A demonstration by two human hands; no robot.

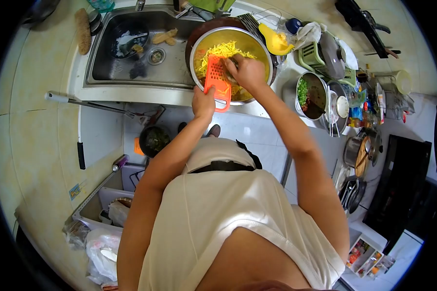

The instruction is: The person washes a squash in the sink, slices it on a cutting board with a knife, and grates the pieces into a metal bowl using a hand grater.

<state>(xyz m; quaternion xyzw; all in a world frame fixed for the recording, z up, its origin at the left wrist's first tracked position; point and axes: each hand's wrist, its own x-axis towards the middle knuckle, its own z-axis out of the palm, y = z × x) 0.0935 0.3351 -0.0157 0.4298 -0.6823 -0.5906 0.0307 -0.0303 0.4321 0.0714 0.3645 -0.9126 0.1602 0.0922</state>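
Note:
My left hand (204, 103) is closed round the lower end of an orange grater (215, 80), which slants over a large metal bowl (197, 52). My right hand (248, 72) is closed over a dark-skinned piece of vegetable (230, 72), mostly hidden by the fingers, against the grater's right side. Thin yellow shreds (226, 49) are heaped in the bowl beyond the grater. A cut yellow squash (275, 40) lies on the counter to the bowl's upper right.
Left of the bowl is a metal sink (179, 70) containing a dark pan (124, 41) and peel-like scraps (165, 37). To the right stand a pot with chopped green and red food (303, 94) and a green rack (310, 56). A dark bin (155, 140) stands below the counter.

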